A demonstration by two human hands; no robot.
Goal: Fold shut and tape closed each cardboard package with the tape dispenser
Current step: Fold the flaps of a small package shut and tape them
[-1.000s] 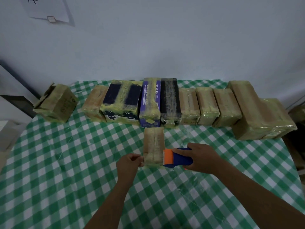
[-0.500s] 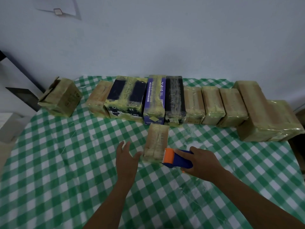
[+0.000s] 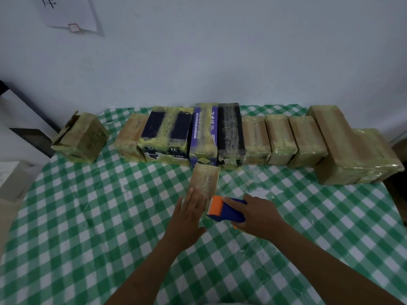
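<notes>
The dark blue box (image 3: 166,137) carried white print on its near face, upside down to the wearer: "FUTUR" at the left and "READY" at the right, both cut short by yellowed tape, with a recycling mark and a pair of arrows above them. The purple box (image 3: 204,134) bore large white Chinese characters along its top and finer lines beside them, too blurred to read. The brown carton (image 3: 84,139) at far left showed faint printed symbols, illegible. A sheet of paper (image 3: 70,15) on the wall held part of a black handwritten character and a small red-outlined mark.
</notes>
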